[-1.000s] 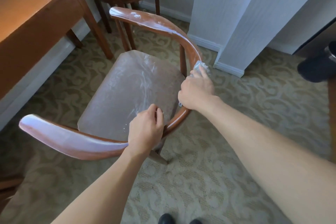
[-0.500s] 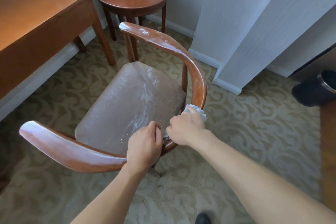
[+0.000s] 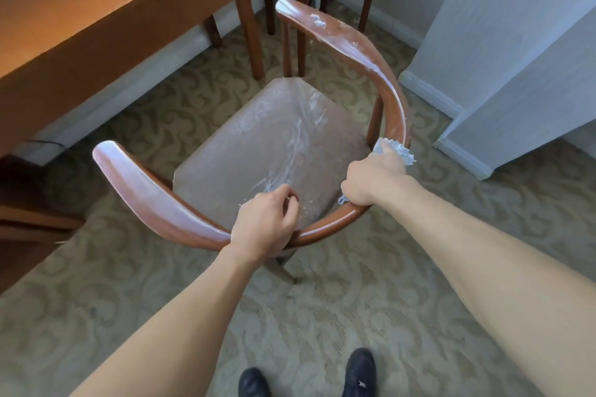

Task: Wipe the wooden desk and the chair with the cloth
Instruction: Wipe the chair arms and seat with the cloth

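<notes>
The right hand (image 3: pixel 375 179), closed around the cloth (image 3: pixel 398 150), has slid back up the curved rail of the chair (image 3: pixel 392 100) since half a second ago, indicating repeated strokes, while the left hand (image 3: pixel 266 229) keeps gripping the rail.

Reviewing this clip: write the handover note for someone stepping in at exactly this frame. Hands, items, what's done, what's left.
Left hand: gripping the chair's curved back rail, steadying it; no cloth.
Right hand: pressing the blue cloth onto the rail's right bend.
Chair: beside the wooden desk; white streaks on the seat, white smears on the far armrest.
Done: can't confirm any part finished.
Left: armrest, seat, rest of the rail; desk state unclear.
</notes>
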`<state>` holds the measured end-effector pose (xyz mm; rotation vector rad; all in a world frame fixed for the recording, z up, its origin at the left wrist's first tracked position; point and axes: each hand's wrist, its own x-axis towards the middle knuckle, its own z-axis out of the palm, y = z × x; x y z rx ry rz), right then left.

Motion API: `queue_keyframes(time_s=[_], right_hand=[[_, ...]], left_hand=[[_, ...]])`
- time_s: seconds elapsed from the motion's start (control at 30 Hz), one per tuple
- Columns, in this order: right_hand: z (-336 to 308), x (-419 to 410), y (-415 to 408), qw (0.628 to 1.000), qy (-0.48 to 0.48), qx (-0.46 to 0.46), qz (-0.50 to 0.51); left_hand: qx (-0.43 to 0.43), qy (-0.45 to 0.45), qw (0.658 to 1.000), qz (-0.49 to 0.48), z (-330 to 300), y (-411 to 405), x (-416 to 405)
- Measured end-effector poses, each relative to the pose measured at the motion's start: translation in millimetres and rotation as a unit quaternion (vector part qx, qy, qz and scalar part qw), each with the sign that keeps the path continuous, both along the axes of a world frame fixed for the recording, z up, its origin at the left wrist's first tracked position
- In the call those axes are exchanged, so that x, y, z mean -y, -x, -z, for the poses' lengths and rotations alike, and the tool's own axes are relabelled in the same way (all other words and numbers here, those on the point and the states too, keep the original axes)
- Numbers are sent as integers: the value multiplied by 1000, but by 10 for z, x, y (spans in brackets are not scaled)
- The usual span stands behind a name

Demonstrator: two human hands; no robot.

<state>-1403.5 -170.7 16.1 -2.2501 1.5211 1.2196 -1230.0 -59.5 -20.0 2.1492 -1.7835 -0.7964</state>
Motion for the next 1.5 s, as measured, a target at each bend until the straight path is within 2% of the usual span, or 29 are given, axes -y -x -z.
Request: queue_keyframes(time_s=[0.07,0.23,0.33,0.43,0.5,0.63,0.77,0.83,1.0,1.17,1.3,1.4,1.43,1.5], right_hand=[[-15,-149,-56,1000,6,27,-13],[-68,-711,-383,982,-10,180,-49],[-86,-834,-478,976,-31,211,-42],[-150,-641,-434,980,-87,180,-9],[-251,-416,-342,986,-119,114,12],[-345,20,-53,998,-54,10,-23],[-177,64,42,999,-10,-39,-36],[-151,-123,-7,997,-5,-12,-70],[-294,-777,-265,983,-10,145,-111],[-53,-1286,-281,939,118,320,-44],[5,-1108,-38,917,186,349,-42],[-9,-689,287,925,194,325,-41],[-6,-541,387,930,192,310,-48],[-26,-298,491,938,182,286,-72]], left_hand=[[2,4,1000,-7,-10,18,-11],[7,24,1000,-15,13,22,-17],[6,23,1000,-19,11,23,-3],[8,22,1000,-12,25,13,-5],[5,26,1000,-7,35,-6,-3],[4,25,1000,0,65,-23,9],[5,22,1000,-5,93,-39,1],[5,17,1000,-11,92,-40,-2],[-1,14,1000,-18,109,-22,13],[-2,12,1000,-15,129,-47,11],[17,-22,1000,-6,132,-44,31],[62,-45,997,-31,73,37,58],[59,-47,996,-56,23,146,95],[-11,-52,992,-114,-125,528,273]])
